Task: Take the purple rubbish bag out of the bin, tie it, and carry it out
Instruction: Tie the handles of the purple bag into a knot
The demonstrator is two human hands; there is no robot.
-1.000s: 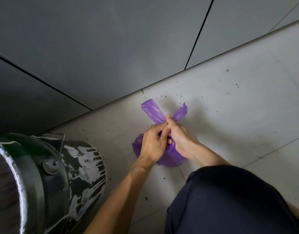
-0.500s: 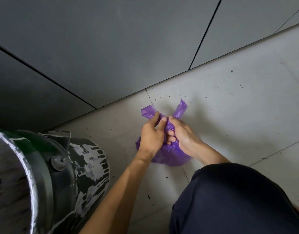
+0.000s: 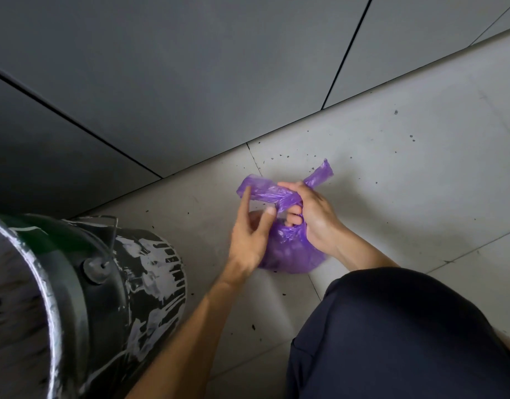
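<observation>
On the floor (image 3: pixel 392 182) by the wall (image 3: pixel 190 82), the bag (image 3: pixel 288 249) lies clear of the bin (image 3: pixel 118 283). The left hand (image 3: pixel 248 237) has released its tail (image 3: pixel 259 188), fingers now spread, index touching it; the right hand (image 3: pixel 314 217) grips the crossing, so the knot is judged half-made. Open floor lies right; the bin crowds left.

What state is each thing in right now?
purple rubbish bag: on the floor, ears crossed, knot not pulled tight.
bin: standing apart, bag out of it.
left hand: open, index finger touching one ear.
right hand: fingers curled round the bag's neck.
</observation>
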